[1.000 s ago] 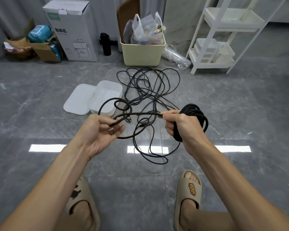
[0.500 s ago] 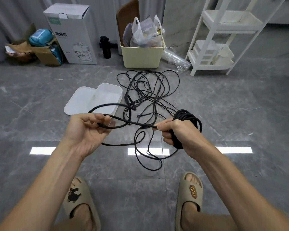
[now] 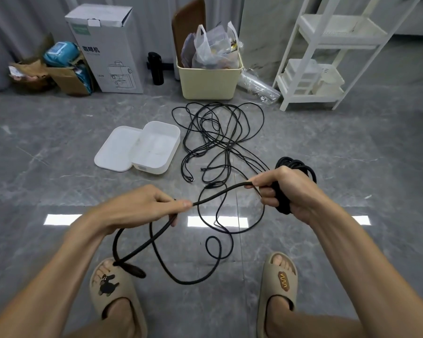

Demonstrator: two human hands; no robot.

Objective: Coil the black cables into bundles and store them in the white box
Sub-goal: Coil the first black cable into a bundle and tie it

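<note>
My right hand point(image 3: 286, 191) grips a coiled bundle of thick black cable point(image 3: 296, 167) and pinches the free strand leading out of it. That strand point(image 3: 220, 191) runs left to my left hand point(image 3: 142, 208), which pinches it between thumb and fingers. Below my left hand the cable's tail point(image 3: 142, 247) hangs in a loop down to my left slipper. A tangle of thinner black cables point(image 3: 217, 132) lies on the floor ahead. The white box point(image 3: 167, 156) sits open on the floor left of the tangle, its lid point(image 3: 117, 147) beside it.
A cream bin point(image 3: 209, 81) stuffed with bags, a black bottle point(image 3: 156, 69) and a white carton point(image 3: 108, 50) stand along the far wall. A white shelf rack point(image 3: 327, 57) is at the back right. Open cardboard boxes point(image 3: 64, 74) sit at the far left. Grey tile floor all around.
My hands have drawn apart, the left one lower and toward me, the right one up and right. The cable's tail now hangs down by my left foot instead of looping near the box.
</note>
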